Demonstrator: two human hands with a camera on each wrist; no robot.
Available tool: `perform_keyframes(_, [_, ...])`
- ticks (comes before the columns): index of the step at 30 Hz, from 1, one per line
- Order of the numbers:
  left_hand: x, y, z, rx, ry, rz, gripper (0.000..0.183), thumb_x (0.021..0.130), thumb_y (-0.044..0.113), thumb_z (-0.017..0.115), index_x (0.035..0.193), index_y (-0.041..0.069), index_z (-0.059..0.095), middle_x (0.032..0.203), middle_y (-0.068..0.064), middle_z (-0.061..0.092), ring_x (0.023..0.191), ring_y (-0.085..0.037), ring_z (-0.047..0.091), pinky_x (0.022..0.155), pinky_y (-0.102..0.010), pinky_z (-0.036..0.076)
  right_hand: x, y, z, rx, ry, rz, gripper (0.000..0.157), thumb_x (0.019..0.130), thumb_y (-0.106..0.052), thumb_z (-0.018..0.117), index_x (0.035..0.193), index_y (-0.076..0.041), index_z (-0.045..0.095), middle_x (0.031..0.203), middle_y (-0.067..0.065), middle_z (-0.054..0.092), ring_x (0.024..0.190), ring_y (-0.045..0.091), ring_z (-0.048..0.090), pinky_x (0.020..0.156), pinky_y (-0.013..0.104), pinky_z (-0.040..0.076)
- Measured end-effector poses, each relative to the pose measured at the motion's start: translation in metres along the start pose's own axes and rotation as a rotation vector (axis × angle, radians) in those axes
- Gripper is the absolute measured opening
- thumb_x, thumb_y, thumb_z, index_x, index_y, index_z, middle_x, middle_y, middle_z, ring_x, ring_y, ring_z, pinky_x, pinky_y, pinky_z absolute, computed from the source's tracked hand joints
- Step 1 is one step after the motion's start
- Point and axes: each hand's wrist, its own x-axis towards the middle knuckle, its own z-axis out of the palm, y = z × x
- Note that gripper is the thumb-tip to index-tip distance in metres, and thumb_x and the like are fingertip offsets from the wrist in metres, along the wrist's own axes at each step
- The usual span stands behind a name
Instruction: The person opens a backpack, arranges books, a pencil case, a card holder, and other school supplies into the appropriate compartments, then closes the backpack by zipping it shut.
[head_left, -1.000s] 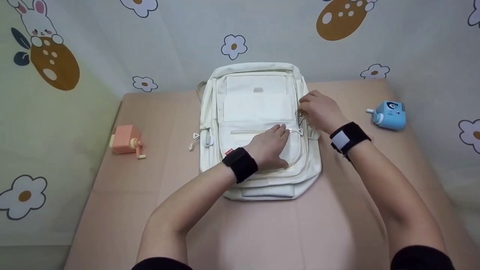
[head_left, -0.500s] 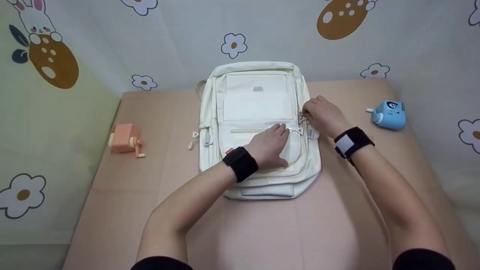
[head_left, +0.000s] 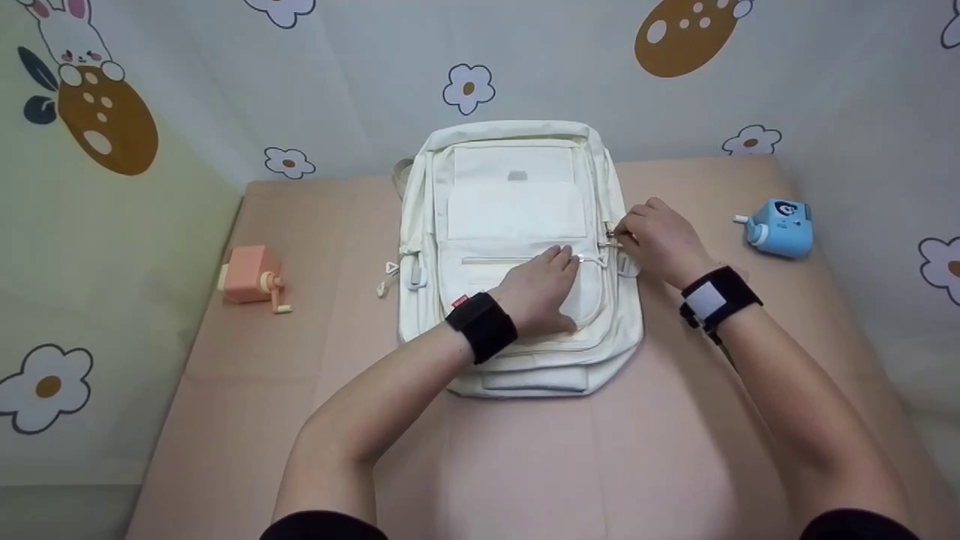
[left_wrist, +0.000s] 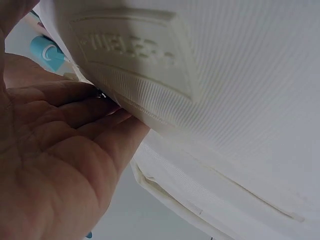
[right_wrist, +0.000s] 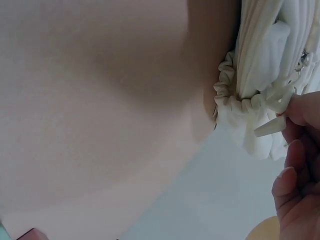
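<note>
A cream backpack (head_left: 516, 210) lies front side up on the table. My left hand (head_left: 536, 294) rests on its lower front pocket with the fingers extended. In the left wrist view, the palm of that hand (left_wrist: 60, 150) shows close beside a raised lettered patch (left_wrist: 135, 50). At the bag's right edge, my right hand (head_left: 664, 241) pinches a zipper pull. The right wrist view shows this cream zipper pull (right_wrist: 270, 126) sticking out between thumb and finger, near a gathered side pocket (right_wrist: 240, 102). Most of the zipper's track is hard to make out.
An orange pencil sharpener (head_left: 251, 276) with a crank stands at the table's left. A blue crank sharpener (head_left: 781, 229) is at the right. Behind the table (head_left: 525, 465) hangs a cloth printed with flowers (head_left: 469, 88).
My right hand has moved down the backpack's right side and slightly outward, toward me, with the zipper pull. My left hand keeps its place on the front pocket.
</note>
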Motion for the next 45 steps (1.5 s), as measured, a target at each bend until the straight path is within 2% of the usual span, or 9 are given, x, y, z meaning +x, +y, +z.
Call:
perform_keyframes(10, [0.0,0.0,-0.002,-0.032,-0.01,-0.007,0.103,0.089,0.053,0.075,0.159,-0.003,0.025,0.166,-0.02,0.022,0.154,-0.031,0.018,0.123,-0.035,0.02,-0.014,-0.008,-0.012,0.008,-0.073,-0.083,0.004,0.089,-0.003,0.074,0.092,-0.002,0.077,0.088,0.009,0.072,0.077,0.028,0.054,0.07,0.04,0.044])
perform_keyframes(15, [0.001,0.0,-0.002,-0.021,-0.006,-0.007,0.103,0.088,0.054,0.075,0.159,-0.003,0.026,0.166,-0.02,0.023,0.154,-0.031,0.019,0.122,-0.034,0.02,-0.023,-0.014,-0.017,0.061,-0.17,-0.066,0.006,0.088,-0.003,0.074,0.092,-0.004,0.078,0.087,0.007,0.072,0.079,0.027,0.056,0.071,0.041,0.045])
perform_keyframes(19, [0.002,0.0,-0.001,-0.004,-0.003,-0.005,0.103,0.088,0.055,0.075,0.158,-0.003,0.026,0.166,-0.02,0.024,0.154,-0.031,0.021,0.122,-0.034,0.021,-0.029,-0.018,-0.018,0.124,-0.218,-0.003,0.007,0.089,-0.003,0.074,0.094,-0.005,0.078,0.089,0.006,0.072,0.082,0.025,0.059,0.074,0.042,0.048])
perform_keyframes(27, [0.003,-0.001,0.0,0.015,-0.004,0.0,0.104,0.088,0.055,0.074,0.158,-0.004,0.026,0.165,-0.021,0.024,0.154,-0.032,0.021,0.123,-0.034,0.02,-0.039,-0.023,-0.005,0.169,-0.137,0.085,0.008,0.09,-0.006,0.071,0.097,-0.007,0.075,0.088,0.003,0.071,0.078,0.022,0.055,0.069,0.038,0.045])
perform_keyframes(34, [0.0,-0.001,0.002,0.024,0.001,0.013,0.101,0.091,0.055,0.071,0.16,-0.002,0.024,0.166,-0.021,0.021,0.154,-0.032,0.018,0.123,-0.037,0.019,-0.042,-0.024,0.005,0.167,-0.06,0.105,0.009,0.09,-0.012,0.077,0.097,-0.006,0.077,0.086,0.004,0.07,0.078,0.023,0.055,0.069,0.038,0.044])
perform_keyframes(38, [-0.006,0.003,0.005,0.014,0.051,0.073,0.081,0.094,0.046,0.07,0.154,0.0,0.039,0.165,-0.023,0.024,0.153,-0.035,0.023,0.123,-0.04,0.02,-0.045,-0.024,0.008,0.164,-0.036,0.115,0.01,0.091,-0.014,0.077,0.097,-0.006,0.076,0.086,0.004,0.07,0.08,0.024,0.056,0.07,0.038,0.044])
perform_keyframes(41, [-0.014,0.01,0.008,-0.015,0.107,0.144,0.048,0.094,0.038,0.071,0.128,0.005,0.059,0.161,-0.022,0.033,0.149,-0.034,0.032,0.12,-0.039,0.028,-0.047,-0.025,0.008,0.189,-0.02,0.133,0.01,0.091,-0.014,0.077,0.097,-0.007,0.076,0.085,0.003,0.069,0.08,0.023,0.055,0.07,0.037,0.043])
perform_keyframes(43, [-0.021,0.015,0.01,-0.033,0.127,0.18,0.031,0.093,0.033,0.073,0.109,0.009,0.062,0.156,-0.019,0.042,0.146,-0.032,0.038,0.115,-0.037,0.037,-0.048,-0.025,0.007,0.209,-0.003,0.145,0.009,0.091,-0.014,0.077,0.097,-0.008,0.076,0.085,0.002,0.069,0.081,0.022,0.054,0.07,0.037,0.042])
perform_keyframes(45, [-0.028,0.019,0.011,-0.038,0.118,0.192,0.023,0.093,0.03,0.073,0.1,0.01,0.063,0.152,-0.016,0.048,0.143,-0.03,0.043,0.106,-0.038,0.048,-0.05,-0.026,0.006,0.225,0.016,0.156,0.009,0.091,-0.014,0.077,0.098,-0.009,0.075,0.085,0.001,0.069,0.081,0.021,0.054,0.07,0.036,0.041])
